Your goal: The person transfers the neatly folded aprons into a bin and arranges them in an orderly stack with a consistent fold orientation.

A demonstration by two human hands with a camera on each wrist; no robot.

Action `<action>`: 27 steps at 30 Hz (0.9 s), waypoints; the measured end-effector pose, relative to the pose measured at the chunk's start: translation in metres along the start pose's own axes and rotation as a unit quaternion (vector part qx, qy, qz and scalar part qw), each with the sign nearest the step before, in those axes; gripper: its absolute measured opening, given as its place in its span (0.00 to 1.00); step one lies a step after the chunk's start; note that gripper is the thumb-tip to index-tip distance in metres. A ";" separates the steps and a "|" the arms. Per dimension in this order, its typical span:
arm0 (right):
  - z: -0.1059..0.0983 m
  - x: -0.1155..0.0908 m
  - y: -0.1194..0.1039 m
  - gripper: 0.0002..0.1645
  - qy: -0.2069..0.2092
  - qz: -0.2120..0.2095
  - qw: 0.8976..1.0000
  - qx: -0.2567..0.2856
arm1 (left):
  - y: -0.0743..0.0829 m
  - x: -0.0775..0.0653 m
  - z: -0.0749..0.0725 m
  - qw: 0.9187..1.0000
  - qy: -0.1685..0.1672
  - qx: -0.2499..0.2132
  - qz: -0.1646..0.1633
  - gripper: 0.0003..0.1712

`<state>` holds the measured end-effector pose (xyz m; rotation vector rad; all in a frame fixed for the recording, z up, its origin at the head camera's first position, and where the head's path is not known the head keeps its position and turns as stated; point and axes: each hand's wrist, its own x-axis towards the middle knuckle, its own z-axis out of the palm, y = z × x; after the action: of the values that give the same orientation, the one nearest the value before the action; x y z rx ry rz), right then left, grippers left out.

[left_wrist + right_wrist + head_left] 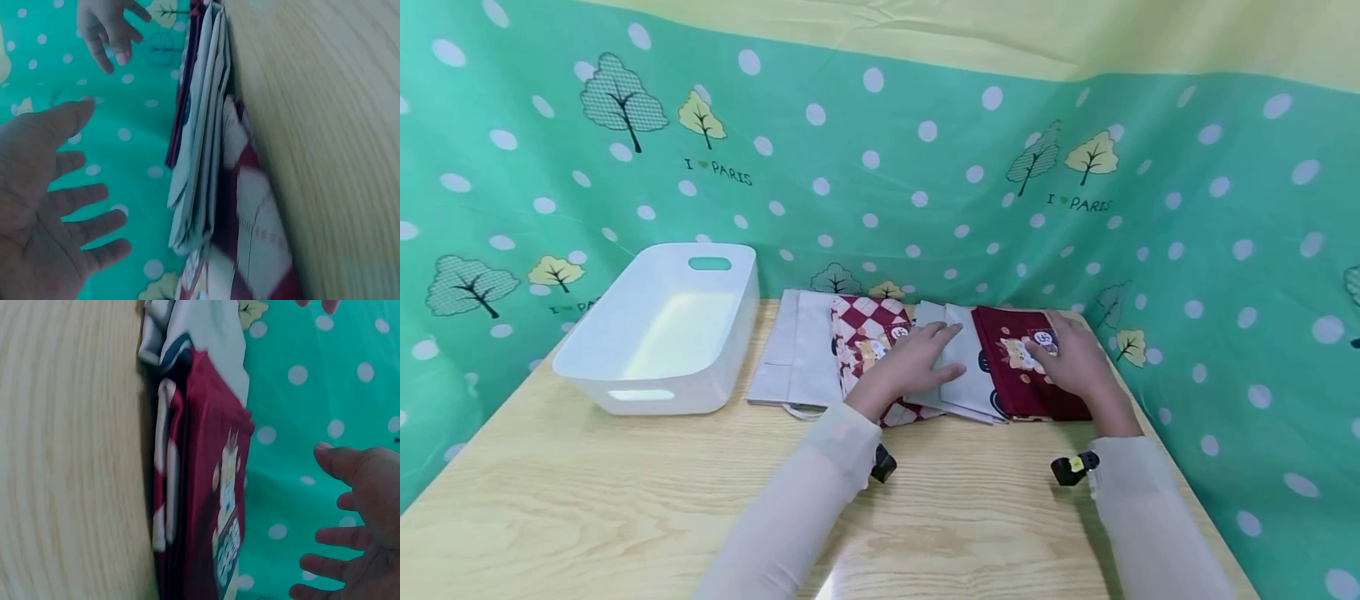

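My left hand (917, 360) is over the gap between a red-and-white checked folded cloth (867, 315) and a pale grey folded cloth (961, 379) with black prints. Its fingers are spread; the left wrist view shows the palm holding nothing, apart from the fabric. Above a dark red folded cloth (1018, 396) with an animal print is my right hand (1078, 358), fingers extended. In the right wrist view that hand (369, 531) holds nothing and stands off from the red cloth (209, 437). Another pale folded cloth (808, 342) lies at the row's left end, partly under the checked one.
A white plastic bin (730, 350) with handle slots stands at the left of the wooden table (625, 483). A green dotted curtain (820, 158) hangs behind the table and along its sides, close to the folded cloths.
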<state>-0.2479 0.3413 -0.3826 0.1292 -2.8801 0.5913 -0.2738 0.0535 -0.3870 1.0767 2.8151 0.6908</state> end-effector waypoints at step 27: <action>0.013 0.005 0.068 0.37 -0.101 0.121 0.987 0.026 | 0.054 0.057 0.057 0.998 0.011 -0.039 -0.054 0.34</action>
<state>-0.2639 0.3981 -0.4186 -0.1673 -3.1032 0.7359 -0.2717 0.1476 -0.4095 0.9028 2.8139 0.7975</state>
